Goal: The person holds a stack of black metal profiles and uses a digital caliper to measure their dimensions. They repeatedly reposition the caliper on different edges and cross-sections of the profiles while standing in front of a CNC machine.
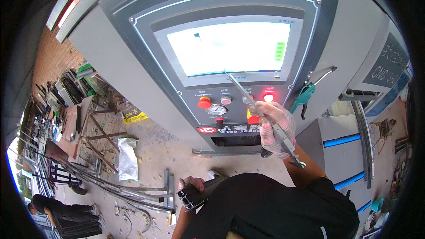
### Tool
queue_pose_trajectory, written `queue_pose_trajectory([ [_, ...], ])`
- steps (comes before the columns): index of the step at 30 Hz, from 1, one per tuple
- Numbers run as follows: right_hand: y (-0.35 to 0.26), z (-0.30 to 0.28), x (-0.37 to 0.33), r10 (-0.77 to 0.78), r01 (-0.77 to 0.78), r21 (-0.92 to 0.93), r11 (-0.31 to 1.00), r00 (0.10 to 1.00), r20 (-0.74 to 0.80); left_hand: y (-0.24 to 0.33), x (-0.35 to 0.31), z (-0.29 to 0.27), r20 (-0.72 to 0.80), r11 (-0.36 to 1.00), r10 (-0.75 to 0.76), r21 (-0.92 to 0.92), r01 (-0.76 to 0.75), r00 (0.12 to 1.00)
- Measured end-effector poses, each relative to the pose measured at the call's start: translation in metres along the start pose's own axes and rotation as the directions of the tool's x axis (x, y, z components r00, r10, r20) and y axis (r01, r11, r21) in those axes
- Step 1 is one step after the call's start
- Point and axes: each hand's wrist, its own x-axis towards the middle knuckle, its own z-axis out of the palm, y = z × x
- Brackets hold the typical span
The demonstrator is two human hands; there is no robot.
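In a pink and white glove, my right hand (278, 126) is closed around a metal vernier caliper (242, 91). The caliper slants up to the left, its far end near the lower edge of a bright touchscreen (228, 46); whether it touches the screen I cannot tell. Low down by my body, my gloved left hand (193, 183) grips a dark metal profile (192, 197) whose hollow cut end shows. Part of this profile is hidden by my black clothing.
Below the screen sit a red emergency button (204, 102), a round pressure gauge (217, 109) and a lit red button (268, 98). A teal air gun (303, 96) hangs at the panel's right. Long metal bars (119, 191) lie at left, beyond which another person (68, 214) is visible.
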Motion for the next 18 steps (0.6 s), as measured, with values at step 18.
queue_pose_trajectory([
  [18, 0.027, 0.021, -0.082, 0.096, -0.195, 0.072, 0.978, 0.731, 0.676, 0.001, -0.008, 0.008, 0.014, 0.999, 0.036, 0.025, -0.036, 0.999],
])
